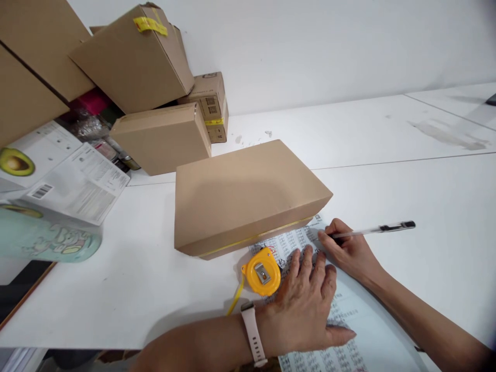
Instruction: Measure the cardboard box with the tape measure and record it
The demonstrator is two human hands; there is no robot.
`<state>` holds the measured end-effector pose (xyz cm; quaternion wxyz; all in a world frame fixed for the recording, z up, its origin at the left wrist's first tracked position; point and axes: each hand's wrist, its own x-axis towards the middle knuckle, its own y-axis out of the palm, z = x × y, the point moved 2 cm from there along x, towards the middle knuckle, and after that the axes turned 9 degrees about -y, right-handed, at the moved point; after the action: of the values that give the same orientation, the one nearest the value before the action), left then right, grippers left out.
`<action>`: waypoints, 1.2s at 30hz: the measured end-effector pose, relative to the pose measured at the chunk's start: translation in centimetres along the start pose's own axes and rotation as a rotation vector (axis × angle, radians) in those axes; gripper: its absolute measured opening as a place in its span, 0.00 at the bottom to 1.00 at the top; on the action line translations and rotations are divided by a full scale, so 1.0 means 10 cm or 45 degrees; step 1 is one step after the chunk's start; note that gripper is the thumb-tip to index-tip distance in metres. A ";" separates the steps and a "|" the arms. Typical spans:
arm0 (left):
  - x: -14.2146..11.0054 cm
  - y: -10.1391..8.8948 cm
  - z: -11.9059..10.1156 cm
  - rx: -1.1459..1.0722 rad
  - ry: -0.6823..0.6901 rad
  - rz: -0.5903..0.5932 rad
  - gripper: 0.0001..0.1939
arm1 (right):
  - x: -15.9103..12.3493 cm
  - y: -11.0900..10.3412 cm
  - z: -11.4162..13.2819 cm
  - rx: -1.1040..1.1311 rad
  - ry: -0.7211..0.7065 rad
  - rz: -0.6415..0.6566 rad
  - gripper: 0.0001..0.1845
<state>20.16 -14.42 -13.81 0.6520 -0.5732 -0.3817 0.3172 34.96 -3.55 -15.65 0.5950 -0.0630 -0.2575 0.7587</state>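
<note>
My left hand [306,297] lies flat with fingers spread on a printed sheet of paper [352,310]. Beside its fingertips, my right hand [351,250] grips a clear pen with a black cap [372,230] on its rear end; the pen's tip is hidden behind my fingers, low over the sheet's right side. A yellow tape measure [263,272] rests at the sheet's left edge, next to my left hand, its yellow strap trailing down toward my wrist. Just beyond the paper sits a closed cardboard box [248,196], which covers part of the sheet's far edge.
Several cardboard boxes [132,62] are stacked at the back left against the wall. A white carton with avocado pictures [70,170] and a pale green bottle [50,237] stand at the left. The white table [434,196] runs right, with a seam and grey smudges.
</note>
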 end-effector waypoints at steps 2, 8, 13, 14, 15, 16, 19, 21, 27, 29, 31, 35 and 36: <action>0.00 0.00 0.01 0.002 0.002 0.002 0.49 | 0.00 0.00 0.00 0.000 -0.007 -0.010 0.17; 0.01 -0.02 0.02 0.010 -0.001 0.011 0.49 | 0.01 -0.02 0.01 -0.024 0.007 -0.026 0.17; 0.00 -0.02 0.01 0.004 -0.004 0.012 0.49 | 0.00 -0.01 0.00 -0.015 0.023 -0.004 0.16; 0.00 -0.02 0.01 0.003 -0.001 0.011 0.49 | 0.00 -0.02 -0.01 -0.017 0.023 -0.008 0.16; 0.00 -0.02 0.01 0.003 0.000 0.008 0.49 | 0.00 -0.02 -0.01 -0.021 0.021 -0.013 0.16; 0.00 -0.01 0.01 0.003 0.000 0.005 0.49 | 0.00 -0.02 -0.02 -0.025 0.020 -0.019 0.16; 0.01 0.01 0.01 -0.007 -0.004 0.003 0.49 | 0.00 -0.02 -0.02 -0.040 0.007 -0.026 0.16; 0.01 0.02 0.01 -0.020 -0.006 0.004 0.49 | 0.00 -0.02 -0.02 -0.051 0.001 -0.024 0.15; 0.01 0.02 0.00 -0.041 -0.006 -0.002 0.48 | 0.00 -0.02 -0.03 -0.038 0.015 -0.015 0.15; 0.01 0.01 0.01 -0.040 -0.006 -0.008 0.48 | 0.00 -0.02 -0.04 -0.038 0.023 -0.009 0.15; 0.00 0.01 0.01 -0.045 -0.006 -0.011 0.48 | 0.00 -0.02 -0.04 -0.047 0.028 -0.004 0.15; 0.01 0.02 0.01 -0.067 -0.008 -0.006 0.49 | 0.00 -0.02 -0.04 -0.029 0.039 0.005 0.15; 0.01 0.02 0.01 -0.072 -0.006 -0.006 0.49 | 0.00 -0.01 -0.04 -0.022 0.043 0.006 0.15</action>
<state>20.14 -14.30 -14.01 0.6354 -0.5897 -0.3934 0.3063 35.22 -3.38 -15.87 0.5969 -0.0815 -0.2538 0.7567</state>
